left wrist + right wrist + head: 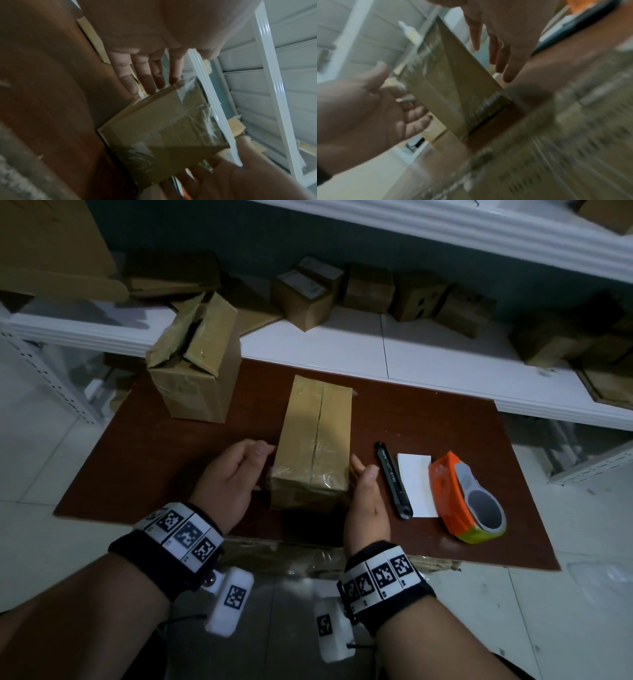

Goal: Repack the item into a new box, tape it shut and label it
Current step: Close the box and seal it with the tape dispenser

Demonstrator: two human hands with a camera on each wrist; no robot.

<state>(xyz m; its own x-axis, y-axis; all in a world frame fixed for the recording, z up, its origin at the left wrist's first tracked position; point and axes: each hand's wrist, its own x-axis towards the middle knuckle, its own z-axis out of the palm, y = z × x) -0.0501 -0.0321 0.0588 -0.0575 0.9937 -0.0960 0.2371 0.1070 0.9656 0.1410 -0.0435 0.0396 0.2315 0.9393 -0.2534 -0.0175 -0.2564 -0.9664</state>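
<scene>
A brown cardboard box [315, 440] lies lengthwise on the dark red-brown table [144, 446], its top seam and near end covered with clear tape. My left hand [236, 470] is beside its near left side, palm towards the box and fingers relaxed. My right hand [364, 491] flanks the near right side with straight fingers. In the left wrist view the left fingers [142, 75] reach the corner of the box [159, 129]. In the right wrist view the right fingers [501, 56] lie along the box [450, 81]. Whether either palm presses on it I cannot tell.
An older box [195, 364] with torn-open flaps stands at the table's back left. Right of the taped box lie a black utility knife [394, 479], a white label [416, 484] and an orange tape dispenser [466, 498]. A white shelf [411, 350] behind holds several small boxes.
</scene>
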